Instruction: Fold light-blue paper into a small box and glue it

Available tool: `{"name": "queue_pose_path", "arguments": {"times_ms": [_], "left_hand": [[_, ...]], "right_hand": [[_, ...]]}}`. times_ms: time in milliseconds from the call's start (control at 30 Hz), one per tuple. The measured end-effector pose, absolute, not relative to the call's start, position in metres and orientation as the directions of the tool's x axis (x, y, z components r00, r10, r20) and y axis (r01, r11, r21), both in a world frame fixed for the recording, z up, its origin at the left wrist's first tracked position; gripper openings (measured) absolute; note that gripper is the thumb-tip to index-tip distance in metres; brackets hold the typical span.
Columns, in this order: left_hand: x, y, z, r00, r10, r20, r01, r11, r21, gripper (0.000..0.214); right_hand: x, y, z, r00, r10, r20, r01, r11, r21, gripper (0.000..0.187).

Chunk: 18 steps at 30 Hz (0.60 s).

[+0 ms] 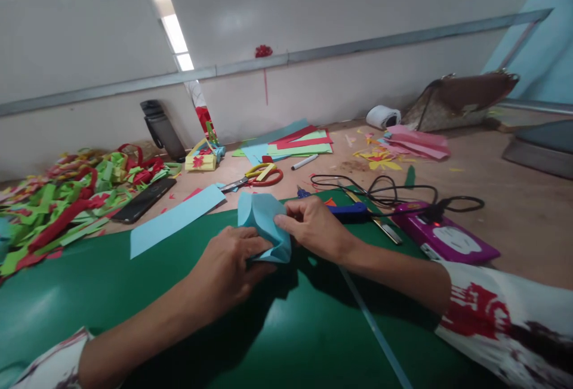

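Observation:
A folded piece of light blue paper (264, 213), shaped like a small open box or bag, is held up over the green mat (147, 305). My left hand (233, 264) grips its lower left side, the fingers partly inside the fold. With thumb and fingers, my right hand (313, 225) pinches its right edge. A flat light blue paper strip (179, 220) lies to the left, partly on the mat. Just beyond the folded paper rest scissors (259, 175) with red and yellow handles. Near my right wrist lies a blue glue gun (349, 213), partly hidden by my hand.
Paper scraps (58, 210) heap up at left beside a black phone (144, 200) and a dark bottle (163, 129). Coloured sheets (304, 143) and a white pen (305, 161) lie behind. At right are a cutter (389, 231), a purple power strip (443, 234) and a black cable (394, 183).

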<state>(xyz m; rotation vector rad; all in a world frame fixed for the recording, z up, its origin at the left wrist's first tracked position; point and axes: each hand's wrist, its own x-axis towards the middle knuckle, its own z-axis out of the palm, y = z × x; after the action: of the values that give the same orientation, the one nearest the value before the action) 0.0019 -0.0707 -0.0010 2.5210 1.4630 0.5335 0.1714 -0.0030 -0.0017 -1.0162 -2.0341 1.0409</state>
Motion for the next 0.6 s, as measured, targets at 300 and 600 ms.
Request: {"name": "queue_pose_path", "arguments": {"times_ms": [300, 600], "left_hand": [[0.014, -0.077, 0.004, 0.420, 0.881, 0.219, 0.806, -0.473, 0.356, 0.012], [0.014, -0.076, 0.007, 0.491, 0.867, 0.085, 0.687, -0.446, 0.574, 0.025]], "right_hand": [[0.170, 0.000, -0.008, -0.477, 0.845, 0.243, 0.356, 0.438, -0.825, 0.028], [0.171, 0.000, -0.009, -0.482, 0.839, 0.252, 0.349, 0.447, -0.824, 0.027]]}}
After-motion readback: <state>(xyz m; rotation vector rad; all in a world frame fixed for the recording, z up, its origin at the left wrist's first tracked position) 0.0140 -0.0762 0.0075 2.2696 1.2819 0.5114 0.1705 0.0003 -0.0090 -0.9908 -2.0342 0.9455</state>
